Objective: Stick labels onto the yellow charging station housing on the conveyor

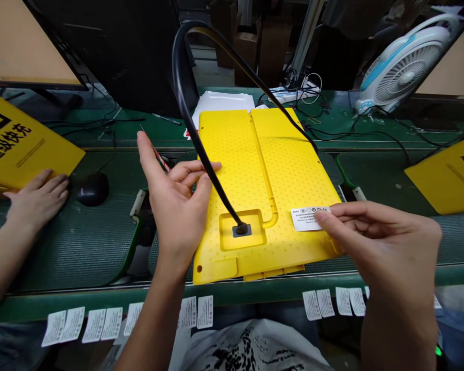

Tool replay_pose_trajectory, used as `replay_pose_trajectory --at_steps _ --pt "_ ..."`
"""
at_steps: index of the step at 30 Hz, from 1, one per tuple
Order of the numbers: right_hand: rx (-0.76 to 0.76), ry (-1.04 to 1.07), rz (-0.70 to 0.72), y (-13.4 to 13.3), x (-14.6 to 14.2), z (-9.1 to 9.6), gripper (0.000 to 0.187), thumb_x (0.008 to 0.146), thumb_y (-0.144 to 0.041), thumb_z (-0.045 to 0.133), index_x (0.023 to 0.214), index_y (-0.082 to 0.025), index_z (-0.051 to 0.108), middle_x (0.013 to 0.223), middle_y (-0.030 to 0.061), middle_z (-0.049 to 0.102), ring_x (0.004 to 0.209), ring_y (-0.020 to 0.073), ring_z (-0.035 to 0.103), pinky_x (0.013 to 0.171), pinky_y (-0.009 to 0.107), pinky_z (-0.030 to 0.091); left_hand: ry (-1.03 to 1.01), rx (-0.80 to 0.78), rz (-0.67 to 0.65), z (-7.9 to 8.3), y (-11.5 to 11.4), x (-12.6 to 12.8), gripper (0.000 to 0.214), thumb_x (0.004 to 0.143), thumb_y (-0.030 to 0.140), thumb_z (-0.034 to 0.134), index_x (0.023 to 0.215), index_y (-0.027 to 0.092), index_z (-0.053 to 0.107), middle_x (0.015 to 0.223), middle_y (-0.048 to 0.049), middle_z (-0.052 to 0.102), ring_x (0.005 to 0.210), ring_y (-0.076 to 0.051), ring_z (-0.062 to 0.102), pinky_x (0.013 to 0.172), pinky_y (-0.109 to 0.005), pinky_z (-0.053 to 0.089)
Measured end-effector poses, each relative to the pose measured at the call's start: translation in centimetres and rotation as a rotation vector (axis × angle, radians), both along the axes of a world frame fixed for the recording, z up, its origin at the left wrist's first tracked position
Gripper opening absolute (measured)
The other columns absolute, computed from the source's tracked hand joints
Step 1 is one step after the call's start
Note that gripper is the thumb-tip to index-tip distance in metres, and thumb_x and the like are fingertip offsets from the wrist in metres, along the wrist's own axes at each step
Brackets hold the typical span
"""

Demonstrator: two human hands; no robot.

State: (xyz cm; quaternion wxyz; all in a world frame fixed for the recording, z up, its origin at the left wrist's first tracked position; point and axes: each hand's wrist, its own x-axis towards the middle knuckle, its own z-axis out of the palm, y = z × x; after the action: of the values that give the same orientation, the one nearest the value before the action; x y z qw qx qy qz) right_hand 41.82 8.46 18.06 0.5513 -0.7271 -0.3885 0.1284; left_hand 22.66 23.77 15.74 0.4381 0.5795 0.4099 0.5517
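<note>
White label (pixel 310 217) lies on the back face of the yellow perforated panel (pixel 255 170), near its right edge, beside the raised channel. It looks pressed flat at its left part; the right end sits under the right hand's fingertips (pixel 321 215), so I judge the sticking as nearly done, with smoothing down left. Cannot tell if the right end is fully adhered.

Right hand (pixel 375 232): fingers drawn together, pinching/pressing the label's right end against the panel edge. Left hand (pixel 178 201): open, fingers spread, palm at the panel's left edge, fingertips touching the black cable (pixel 193 123) and holding it aside, not clamped around it. The cable arcs up and back down into a black grommet (pixel 242 229) set in a square recess near the panel's front.

Panel lies flat on the green conveyor mat (pixel 81 242), tilted slightly. More loose labels (pixel 193 312) are stuck in rows along the bench's front edge, so plenty of labels are unused.

Far left, another person's hand (pixel 38 198) rests on a second yellow board (pixel 19 149), beside a black mouse (pixel 93 188). A third yellow board (pixel 448 175) is at right; a white-blue desk fan (pixel 406 64) stands behind.
</note>
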Motion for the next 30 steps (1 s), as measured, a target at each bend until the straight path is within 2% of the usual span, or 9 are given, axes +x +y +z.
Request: replay_pose_trajectory --at_steps 12,20,26,30 --pt "-0.007 -0.006 0.003 -0.09 0.13 0.02 0.011 0.077 -0.028 0.091 0.083 -0.022 0.084 0.065 0.0016 0.068 0.048 0.0117 0.052 0.039 0.020 0.038 0.001 0.002 0.000 -0.19 0.05 -0.03 0.103 0.086 0.011 0.068 0.167 0.033 0.010 0.100 0.0007 0.075 0.106 -0.023 0.075 0.106 -0.042 0.062" --pt "-0.021 -0.023 0.020 -0.18 0.22 -0.23 0.008 0.079 -0.027 0.090 0.084 -0.024 0.084 0.064 -0.0003 0.066 0.048 0.0095 0.049 0.041 0.019 0.038 0.006 0.001 0.001 -0.17 0.08 -0.06 0.101 0.087 0.011 0.067 0.167 0.035 0.011 0.099 0.0009 0.075 0.104 -0.022 0.075 0.106 -0.040 0.061" --pt "-0.036 -0.025 0.028 -0.09 0.16 0.05 0.007 0.079 -0.027 0.089 0.082 -0.024 0.083 0.061 -0.0022 0.063 0.047 0.0084 0.048 0.042 0.017 0.038 0.006 0.036 0.012 -0.39 0.21 -0.05 0.108 0.084 0.011 0.066 0.169 0.019 0.000 0.098 -0.0010 0.074 0.099 -0.019 0.075 0.100 -0.034 0.062" --pt "-0.035 -0.034 0.041 -0.14 0.29 -0.07 0.008 0.080 -0.027 0.089 0.084 -0.024 0.083 0.062 -0.0021 0.064 0.047 0.0086 0.050 0.042 0.017 0.040 0.010 -0.016 0.015 -0.10 0.03 -0.06 0.103 0.087 0.015 0.069 0.168 0.030 0.007 0.099 -0.0008 0.074 0.102 -0.022 0.075 0.105 -0.039 0.061"
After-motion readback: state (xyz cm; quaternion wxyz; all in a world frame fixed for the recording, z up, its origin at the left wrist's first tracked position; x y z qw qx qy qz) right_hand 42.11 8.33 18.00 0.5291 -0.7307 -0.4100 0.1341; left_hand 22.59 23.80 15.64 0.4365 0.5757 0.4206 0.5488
